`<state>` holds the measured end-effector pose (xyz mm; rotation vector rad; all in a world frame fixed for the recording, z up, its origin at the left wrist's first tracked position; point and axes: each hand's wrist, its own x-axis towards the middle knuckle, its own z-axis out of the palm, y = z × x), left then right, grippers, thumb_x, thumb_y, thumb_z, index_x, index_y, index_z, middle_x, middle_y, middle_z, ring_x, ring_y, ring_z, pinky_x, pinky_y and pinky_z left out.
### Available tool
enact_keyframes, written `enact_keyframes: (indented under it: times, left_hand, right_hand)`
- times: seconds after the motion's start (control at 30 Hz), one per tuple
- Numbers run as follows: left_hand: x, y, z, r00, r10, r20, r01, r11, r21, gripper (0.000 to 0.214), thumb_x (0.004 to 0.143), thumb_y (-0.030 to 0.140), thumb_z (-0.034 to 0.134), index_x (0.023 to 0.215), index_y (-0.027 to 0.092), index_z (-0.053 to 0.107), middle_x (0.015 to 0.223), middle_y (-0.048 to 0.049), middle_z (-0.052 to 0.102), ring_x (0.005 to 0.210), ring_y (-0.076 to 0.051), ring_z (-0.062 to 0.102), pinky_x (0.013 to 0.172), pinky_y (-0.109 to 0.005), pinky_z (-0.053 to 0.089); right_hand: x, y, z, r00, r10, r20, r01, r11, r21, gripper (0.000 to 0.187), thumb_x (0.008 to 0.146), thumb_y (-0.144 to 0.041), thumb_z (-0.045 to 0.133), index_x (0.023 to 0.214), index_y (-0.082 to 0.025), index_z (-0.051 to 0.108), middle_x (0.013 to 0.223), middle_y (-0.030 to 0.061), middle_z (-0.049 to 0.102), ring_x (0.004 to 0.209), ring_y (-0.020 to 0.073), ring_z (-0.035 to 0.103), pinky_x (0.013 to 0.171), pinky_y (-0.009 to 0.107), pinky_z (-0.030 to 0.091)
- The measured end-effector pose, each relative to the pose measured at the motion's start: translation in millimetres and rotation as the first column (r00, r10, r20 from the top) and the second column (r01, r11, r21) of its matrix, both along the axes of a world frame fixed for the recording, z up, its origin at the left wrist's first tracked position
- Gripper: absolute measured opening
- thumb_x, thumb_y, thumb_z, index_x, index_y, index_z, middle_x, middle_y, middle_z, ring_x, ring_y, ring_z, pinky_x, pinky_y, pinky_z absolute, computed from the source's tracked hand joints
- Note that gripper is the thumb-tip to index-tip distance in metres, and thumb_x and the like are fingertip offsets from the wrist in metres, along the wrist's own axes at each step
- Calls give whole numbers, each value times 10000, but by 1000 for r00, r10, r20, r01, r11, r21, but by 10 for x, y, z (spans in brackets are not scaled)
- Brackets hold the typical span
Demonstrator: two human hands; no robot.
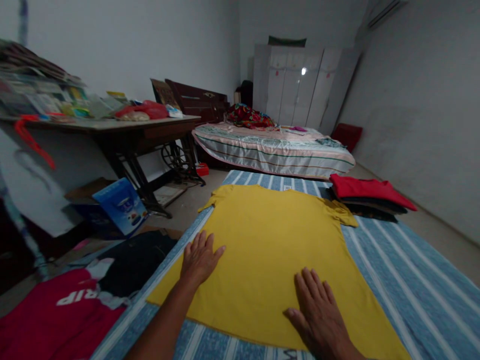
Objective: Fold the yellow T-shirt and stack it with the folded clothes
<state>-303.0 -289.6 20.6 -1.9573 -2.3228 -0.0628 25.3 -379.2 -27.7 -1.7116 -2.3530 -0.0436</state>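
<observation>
Room above shirt (272, 250), stack (369, 192) alongside

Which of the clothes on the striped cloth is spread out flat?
The yellow shirt, in the middle; the red garment and dark clothes at right sit stacked in a pile instead.

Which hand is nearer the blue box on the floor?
Left. The left hand lies flat on the left part of the yellow shirt, with the blue box off to its left; the right hand is farther away, flat near the hem.
</observation>
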Motion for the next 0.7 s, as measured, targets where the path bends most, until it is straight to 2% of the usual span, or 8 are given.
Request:
enact_keyframes:
  times: [0.17,0.3,0.43,0.53,0.6,0.7]
  left_hand:
    - [-1,8,-11,1000,-1,2,1,1000,4,630,890,498,332,1375,105,420,1488,-178,326,1392,-289,245,1085,-450,197]
    - [13,21,16,1000,20,6,-20,999,-33,637,891,498,331,1381,101,414,1495,-182,308,1396,-297,233,1083,-465,202]
    - [143,21,136,1000,11,-11,-12,1000,-27,636,889,487,356,1372,80,426,1502,-204,279,1403,-309,212,1099,-460,175]
    - [355,-9,228,997,-79,13,79,997,-12,635,887,480,368,1377,79,418,1512,-196,260,1411,-297,192,1115,-437,159]
    - [538,-53,247,982,-179,61,180,984,-16,642,888,493,360,1387,91,405,1523,-177,243,1418,-283,169,1122,-433,155]
    - [827,-161,195,923,-349,164,361,932,-44,654,887,528,347,1402,127,384,1539,-141,212,1429,-262,125,1132,-441,148]
  right_hand:
    - [51,-42,-96,1000,-26,5,26,999,-31,734,885,-671,329,1377,-140,450,1479,136,295,1376,321,223,1080,553,253]
    - [19,-49,-43,1000,-25,-13,24,999,-31,726,886,-662,335,1393,-151,428,1483,127,299,1380,316,218,1081,547,250]
    - [92,-12,22,996,-89,2,89,996,-15,715,894,-644,314,1392,-144,431,1483,128,303,1382,306,218,1086,525,244]
    - [278,77,25,984,-173,37,172,985,16,719,888,-634,319,1388,-130,435,1484,140,303,1383,310,215,1092,518,218]
    - [444,138,4,968,-242,66,241,970,32,748,869,-643,332,1383,-110,436,1480,153,308,1382,319,212,1089,513,217]
    - [685,175,-48,939,-331,97,326,944,58,764,855,-642,309,1375,-97,437,1476,162,314,1385,317,202,1079,507,232]
